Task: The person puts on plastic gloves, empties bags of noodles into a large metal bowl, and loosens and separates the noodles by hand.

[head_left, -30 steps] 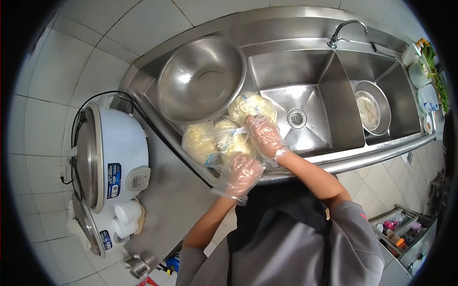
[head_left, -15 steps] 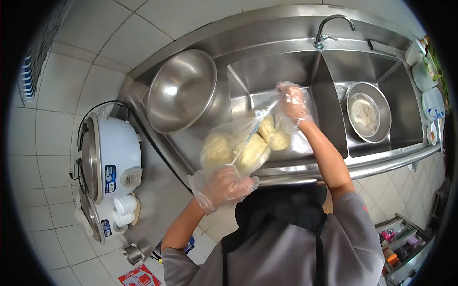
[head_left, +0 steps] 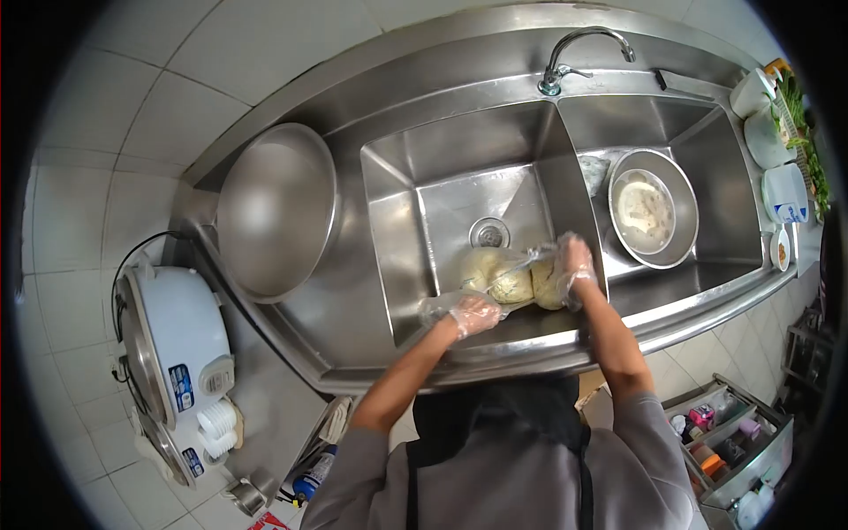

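Bags of a pale yellow food [head_left: 511, 281] are over the near part of the left sink basin [head_left: 402, 256], between my two hands. My left hand [head_left: 474, 314], in a clear plastic glove, is closed on the clear plastic at the left end of the bags. At their right end, beside the divider between the basins, my gloved right hand [head_left: 576, 258] grips the plastic. The contents look like rounded lumps; the glare hides their detail.
A large steel bowl [head_left: 276, 212] leans left of the basin. The right basin holds a steel pot [head_left: 687, 212] with a smaller container. A faucet [head_left: 551, 74] stands behind. White containers [head_left: 767, 141] and greens line the right end; a rice cooker [head_left: 190, 322] sits left.
The bags have moved from the counter beside the large bowl, rightward into the left basin, with both hands on them. In the view, the bowl and cooker have shifted left.
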Demonstrator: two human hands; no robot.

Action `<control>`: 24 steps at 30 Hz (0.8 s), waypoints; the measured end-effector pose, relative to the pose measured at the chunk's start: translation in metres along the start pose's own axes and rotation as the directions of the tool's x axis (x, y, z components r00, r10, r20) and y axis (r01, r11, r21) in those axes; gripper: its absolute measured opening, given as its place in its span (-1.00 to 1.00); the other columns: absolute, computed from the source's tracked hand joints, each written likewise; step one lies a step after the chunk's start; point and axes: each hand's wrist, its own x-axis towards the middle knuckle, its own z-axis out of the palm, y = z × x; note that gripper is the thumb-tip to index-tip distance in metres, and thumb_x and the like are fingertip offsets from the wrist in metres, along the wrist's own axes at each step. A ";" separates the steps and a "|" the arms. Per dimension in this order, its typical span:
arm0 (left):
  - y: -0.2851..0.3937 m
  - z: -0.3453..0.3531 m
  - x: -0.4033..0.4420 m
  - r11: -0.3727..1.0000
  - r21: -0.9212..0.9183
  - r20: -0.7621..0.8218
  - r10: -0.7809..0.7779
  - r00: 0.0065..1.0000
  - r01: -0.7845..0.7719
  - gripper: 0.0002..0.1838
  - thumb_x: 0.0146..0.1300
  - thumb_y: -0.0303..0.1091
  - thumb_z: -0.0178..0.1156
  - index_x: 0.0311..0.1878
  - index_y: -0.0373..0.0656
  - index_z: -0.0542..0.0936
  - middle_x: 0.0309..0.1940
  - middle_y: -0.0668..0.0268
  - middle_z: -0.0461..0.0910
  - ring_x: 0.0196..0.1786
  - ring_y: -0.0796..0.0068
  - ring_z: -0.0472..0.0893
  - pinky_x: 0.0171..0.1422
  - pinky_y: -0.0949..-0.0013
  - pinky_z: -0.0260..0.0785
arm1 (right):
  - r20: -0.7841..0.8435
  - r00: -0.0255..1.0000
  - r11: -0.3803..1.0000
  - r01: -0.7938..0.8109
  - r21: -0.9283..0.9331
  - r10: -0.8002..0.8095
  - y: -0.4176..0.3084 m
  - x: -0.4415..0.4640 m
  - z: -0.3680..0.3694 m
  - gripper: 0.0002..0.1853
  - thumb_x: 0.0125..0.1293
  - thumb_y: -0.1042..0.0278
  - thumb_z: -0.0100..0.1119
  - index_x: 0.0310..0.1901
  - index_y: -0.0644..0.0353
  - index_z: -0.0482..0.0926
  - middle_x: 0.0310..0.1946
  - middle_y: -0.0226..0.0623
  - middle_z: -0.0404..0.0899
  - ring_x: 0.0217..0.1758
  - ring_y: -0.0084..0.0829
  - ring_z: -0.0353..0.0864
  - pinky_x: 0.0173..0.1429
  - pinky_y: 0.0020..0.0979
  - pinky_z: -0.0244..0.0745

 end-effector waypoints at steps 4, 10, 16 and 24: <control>-0.014 0.063 0.067 0.999 -0.014 -0.047 0.035 0.998 -0.036 -0.68 0.20 -0.06 -0.10 -0.15 0.02 0.54 -0.23 0.20 0.58 -0.05 0.15 0.53 0.07 0.02 0.29 | -0.279 0.912 0.950 0.259 -0.177 -0.301 -0.036 -0.034 -0.027 -0.88 0.08 0.49 0.01 -0.47 0.29 0.55 -0.51 -0.02 0.57 -0.39 -0.08 0.60 -0.29 -0.19 0.53; -0.032 0.035 0.070 0.963 -0.123 0.154 -0.220 0.963 0.240 -0.66 0.19 -0.12 -0.11 -0.18 -0.05 0.59 -0.13 0.10 0.56 -0.05 0.13 0.55 0.01 0.06 0.35 | 0.366 0.606 0.672 0.736 0.079 -0.706 -0.064 -0.062 0.053 -0.79 0.07 0.33 0.01 -0.39 0.26 0.59 -0.36 -0.06 0.57 -0.26 -0.18 0.58 -0.12 -0.20 0.44; -0.038 0.035 0.076 0.838 -0.273 0.077 -0.471 0.879 0.473 -0.58 0.22 -0.25 -0.12 0.12 -0.19 0.37 0.08 0.03 0.40 0.07 0.05 0.45 0.14 0.13 0.29 | 0.494 0.724 0.869 0.469 0.158 -0.481 -0.044 0.012 0.219 -0.67 0.06 0.05 0.06 -0.33 0.14 0.60 -0.34 -0.15 0.59 -0.24 -0.18 0.57 -0.10 -0.21 0.43; -0.091 0.049 0.096 0.823 -0.400 0.045 -0.422 0.905 0.403 -0.43 0.22 -0.38 -0.16 0.32 -0.17 0.05 0.15 0.05 0.34 0.12 0.18 0.44 0.18 0.26 0.28 | 0.547 0.685 0.794 0.605 -0.061 -0.481 -0.016 0.057 0.256 -0.53 0.16 -0.05 -0.07 -0.28 0.28 0.52 -0.35 -0.14 0.57 -0.26 -0.26 0.53 -0.10 -0.27 0.41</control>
